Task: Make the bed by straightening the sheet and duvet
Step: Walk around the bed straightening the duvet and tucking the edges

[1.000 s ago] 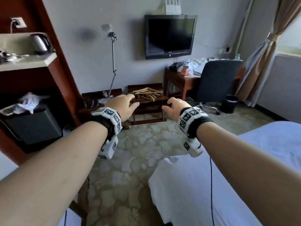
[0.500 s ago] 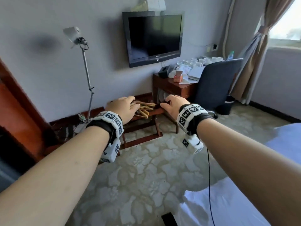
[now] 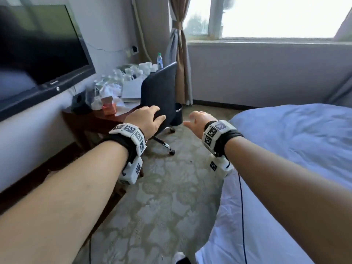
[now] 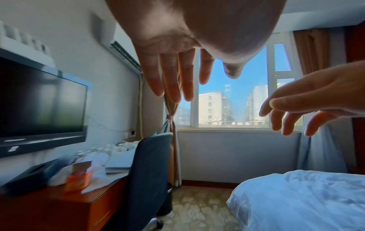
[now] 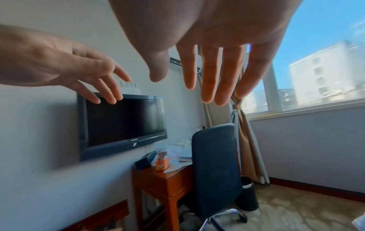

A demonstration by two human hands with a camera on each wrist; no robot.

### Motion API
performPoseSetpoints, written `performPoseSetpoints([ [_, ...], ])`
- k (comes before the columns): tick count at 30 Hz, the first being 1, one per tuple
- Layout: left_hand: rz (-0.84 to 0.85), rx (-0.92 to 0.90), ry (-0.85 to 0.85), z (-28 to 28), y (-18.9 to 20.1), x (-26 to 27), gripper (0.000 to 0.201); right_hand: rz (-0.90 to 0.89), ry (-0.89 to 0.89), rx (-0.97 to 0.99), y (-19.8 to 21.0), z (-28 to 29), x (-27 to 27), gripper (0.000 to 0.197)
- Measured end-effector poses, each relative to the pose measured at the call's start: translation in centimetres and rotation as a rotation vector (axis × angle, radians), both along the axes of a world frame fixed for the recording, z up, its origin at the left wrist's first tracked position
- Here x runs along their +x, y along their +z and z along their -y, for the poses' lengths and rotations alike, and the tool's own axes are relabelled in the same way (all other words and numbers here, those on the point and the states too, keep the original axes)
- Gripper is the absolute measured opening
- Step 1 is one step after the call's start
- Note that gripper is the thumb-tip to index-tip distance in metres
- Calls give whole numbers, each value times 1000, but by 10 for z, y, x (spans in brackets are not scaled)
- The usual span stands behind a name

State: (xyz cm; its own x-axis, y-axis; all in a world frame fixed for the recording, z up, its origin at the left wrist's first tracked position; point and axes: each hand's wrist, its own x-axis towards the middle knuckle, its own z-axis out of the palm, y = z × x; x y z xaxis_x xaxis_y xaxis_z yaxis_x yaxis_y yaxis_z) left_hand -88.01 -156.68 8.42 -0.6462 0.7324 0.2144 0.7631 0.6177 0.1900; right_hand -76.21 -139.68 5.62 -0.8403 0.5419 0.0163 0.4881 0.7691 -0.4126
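Bedding is what you are about to handle, and it lies low on the right: the duvet (image 3: 297, 134) covers the bed (image 3: 253, 221), white and softly rumpled, its near corner rounding off beside the carpet (image 3: 162, 206). Whether the sheet shows beneath it, you cannot tell from here.

Your left hand (image 3: 145, 120) and right hand (image 3: 199, 121) hover side by side in the air out in front of you, fingers spread and relaxed, holding nothing, apart from the bedding. Beyond them stand the office chair (image 3: 160, 90) and the cluttered surface (image 3: 122, 111) under the television (image 3: 38, 54).

Expect the duvet to be light but bulky, limp, and quick to bunch; it will probably drag against the sheet rather than slide cleanly. Pinching a small fold would likely only shift the cover over its filling. Better to take it at the edge, one hand at the near corner and the other further along the same hem, gathering cover and filling together, then lift and draw it flat. The sheet, thinner still, should answer to a flat palm smoothing outward.
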Motion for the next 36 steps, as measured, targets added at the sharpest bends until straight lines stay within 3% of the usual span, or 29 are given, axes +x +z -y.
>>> performPoseSetpoints([
  [4, -42, 40, -126, -91, 21, -79, 46, -33, -106, 20, 12, -76, -63, 45],
  [11, -69, 93, -308, -244, 46, -183, 44, -54, -282, 76, 59, -197, -127, 44],
  [18, -70, 57, -456, -399, 31, -277, 47, -26, -410, 99, 62, -326, -202, 47],
  [22, -74, 81, -560, -501, 46, -334, 47, -32, -523, 116, 74, -404, -244, 49],
  [28, -78, 81, -764, -646, 66, -365, 48, -55, -678, 116, 91, -514, -271, 49],
  [36, -35, 45, -849, -844, 37, -409, 47, -27, -800, 123, 63, -699, -312, 48],
])
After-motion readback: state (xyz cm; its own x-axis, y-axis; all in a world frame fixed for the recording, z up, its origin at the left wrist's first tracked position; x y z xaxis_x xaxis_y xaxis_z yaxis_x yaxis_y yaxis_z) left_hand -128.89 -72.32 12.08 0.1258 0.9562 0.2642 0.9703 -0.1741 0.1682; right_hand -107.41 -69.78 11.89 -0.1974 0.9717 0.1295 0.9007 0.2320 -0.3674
